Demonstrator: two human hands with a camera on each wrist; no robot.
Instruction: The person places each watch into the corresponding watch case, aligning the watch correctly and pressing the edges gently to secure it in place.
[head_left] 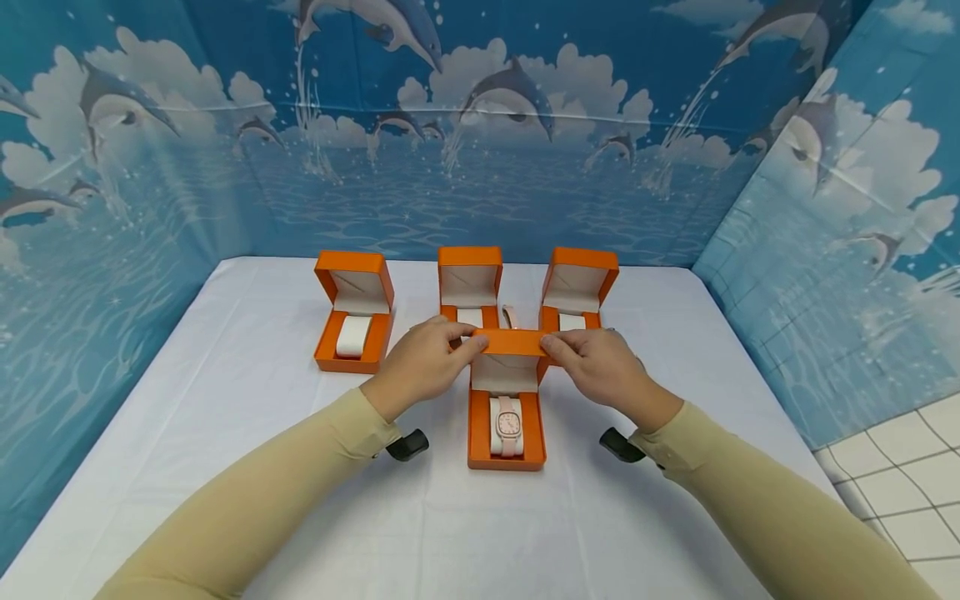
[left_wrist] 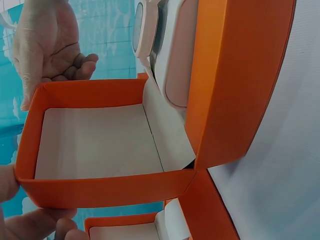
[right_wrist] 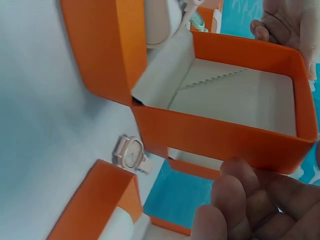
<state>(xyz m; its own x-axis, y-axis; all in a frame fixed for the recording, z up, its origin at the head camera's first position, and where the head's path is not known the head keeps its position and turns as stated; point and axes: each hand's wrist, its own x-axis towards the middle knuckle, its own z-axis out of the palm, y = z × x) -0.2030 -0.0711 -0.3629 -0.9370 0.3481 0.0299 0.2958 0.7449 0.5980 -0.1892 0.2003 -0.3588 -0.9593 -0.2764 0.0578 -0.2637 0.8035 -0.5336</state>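
Observation:
An orange watch box [head_left: 507, 460] stands with its lid [head_left: 513, 342] raised. Inside it a pink watch [head_left: 508, 424] with a squarish dial is wrapped round a white cushion [head_left: 496, 433]. My left hand [head_left: 425, 364] pinches the lid's upper left corner between thumb and fingers. At the opposite corner my right hand [head_left: 600, 368] grips the lid the same way. The pale lining of the lid [left_wrist: 95, 142] faces the left wrist camera. In the right wrist view, the right fingers [right_wrist: 230, 200] curl under the lid's edge.
Three more orange boxes stand lid-up behind: left [head_left: 352, 364], middle [head_left: 469, 279] and right [head_left: 580, 279], each with a white cushion. A pink-strapped watch [right_wrist: 131, 152] lies on the white tablecloth [head_left: 300, 467] between two of them. Dolphin-print curtains [head_left: 480, 192] surround the table.

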